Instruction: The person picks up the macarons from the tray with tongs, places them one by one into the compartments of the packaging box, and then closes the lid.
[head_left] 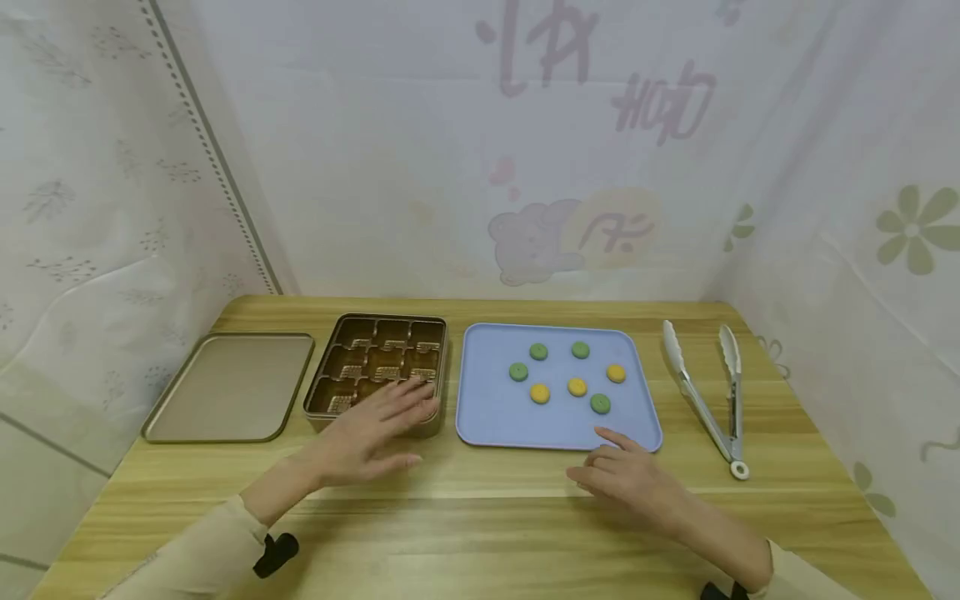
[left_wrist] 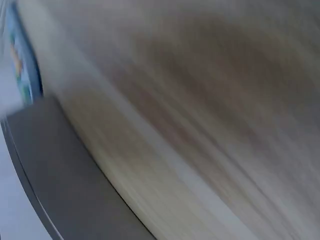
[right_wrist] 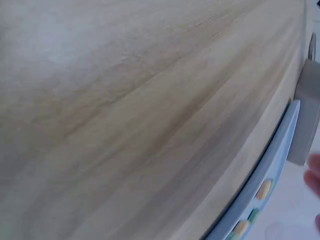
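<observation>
My left hand (head_left: 378,429) is over the front right part of a bronze square tin (head_left: 315,421), its fingers stretched out and holding nothing. Inside the tin sits a brown divided insert (head_left: 386,358) with several compartments. Near the front edge of a light blue tray (head_left: 487,417) hovers my right hand (head_left: 633,479), fingers loosely bent and nothing in them. Several small round pieces lie spread on the tray, some green (head_left: 538,352), some yellow (head_left: 540,393). In the right wrist view a few fingertips (right_wrist: 314,172) show at the right edge.
A flat bronze lid (head_left: 225,392) lies left of the tin. Metal tongs (head_left: 705,417) with pale scalloped tips rest spread apart, right of the tray. The wooden table (head_left: 465,533) meets patterned cloth walls (head_left: 375,167) at the back and sides.
</observation>
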